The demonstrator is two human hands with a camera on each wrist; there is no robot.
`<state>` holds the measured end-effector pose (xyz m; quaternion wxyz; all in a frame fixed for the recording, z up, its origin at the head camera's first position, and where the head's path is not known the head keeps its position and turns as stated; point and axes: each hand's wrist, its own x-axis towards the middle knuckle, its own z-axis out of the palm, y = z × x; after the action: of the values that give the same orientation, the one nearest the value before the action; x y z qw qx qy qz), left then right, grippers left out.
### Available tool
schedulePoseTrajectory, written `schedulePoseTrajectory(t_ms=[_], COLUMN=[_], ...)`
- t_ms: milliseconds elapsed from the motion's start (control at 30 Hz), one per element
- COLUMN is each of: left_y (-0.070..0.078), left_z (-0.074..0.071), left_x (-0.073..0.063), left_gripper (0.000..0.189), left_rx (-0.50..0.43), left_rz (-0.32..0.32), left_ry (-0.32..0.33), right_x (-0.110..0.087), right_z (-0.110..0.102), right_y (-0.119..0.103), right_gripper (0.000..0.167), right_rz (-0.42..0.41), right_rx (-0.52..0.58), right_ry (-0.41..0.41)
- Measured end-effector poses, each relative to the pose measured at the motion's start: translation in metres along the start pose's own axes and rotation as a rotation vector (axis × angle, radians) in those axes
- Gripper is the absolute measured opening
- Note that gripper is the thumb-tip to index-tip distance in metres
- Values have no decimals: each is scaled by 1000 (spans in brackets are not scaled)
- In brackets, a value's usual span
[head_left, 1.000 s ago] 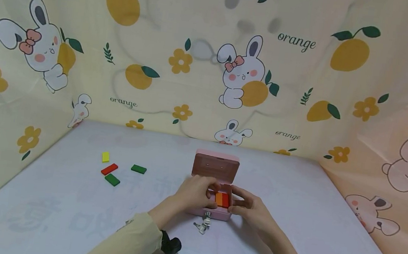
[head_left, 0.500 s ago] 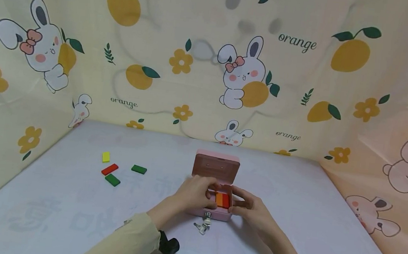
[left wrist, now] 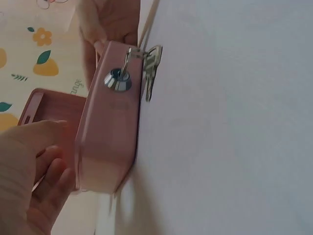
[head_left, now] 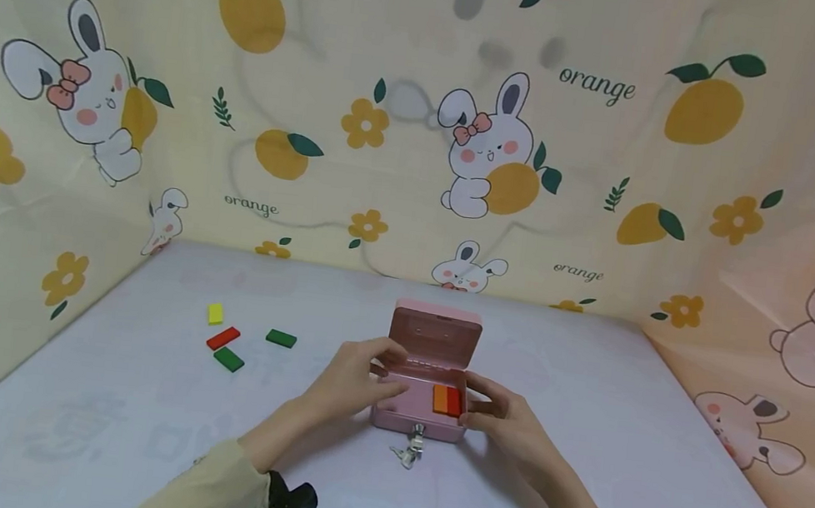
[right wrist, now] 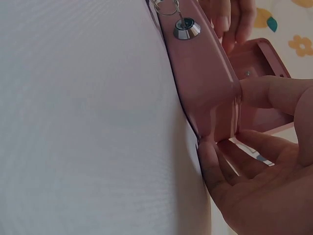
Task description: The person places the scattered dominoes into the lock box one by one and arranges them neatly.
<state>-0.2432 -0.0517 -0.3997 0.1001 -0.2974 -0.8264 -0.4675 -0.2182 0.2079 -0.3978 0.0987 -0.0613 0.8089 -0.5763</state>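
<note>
Pink box (head_left: 442, 431) on tabletop (head_left: 590, 375), lid (head_left: 436, 337) up, betw. both hands; orange block (head_left: 440, 399) + red block (head_left: 454, 402) inside, R end.
Box looks like thin metal: prob. light-ish, stiff, a bit slick, not v. fragile; best held by the end walls, clear of hinge & keys (left wrist: 151, 68) in front lock. Blocks prob. light, hard; pinch by edges. L hand (head_left: 348, 377) at box's L side: fingers loosely bent, thumb well apart fr. them, nothing held. R hand (head_left: 510, 416): thumb & fingers spread, bent round box's R end, touching corner & wall.
</note>
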Motion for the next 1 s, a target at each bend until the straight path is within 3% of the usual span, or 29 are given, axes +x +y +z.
schedulePoseTrajectory(t_ms=[167,300,667,867,1000], left_y=[-8,-12,-21,-33,-46], left_z=[-9,-15,-22,-37,-52], left_x=[-7,-12,-22,-32,-39], left_gripper=[34,35,33,37,39], left_rx=[-6,-7,-21,-10,-13], left_rz=[2,-33,-89,-182,-236], left_ry=[66,113,188,274,298], right_x=[-1,0,0,0,2], right_z=[-1,-1,-2,-1,0], right_y=[0,0,1,1,3], right_gripper=[60,60,61,61,60], right_rz=[-1,4,16,12,14], right_rx=[-1,-6,-9,-17,-17], right_ry=[1,9,25,24,34])
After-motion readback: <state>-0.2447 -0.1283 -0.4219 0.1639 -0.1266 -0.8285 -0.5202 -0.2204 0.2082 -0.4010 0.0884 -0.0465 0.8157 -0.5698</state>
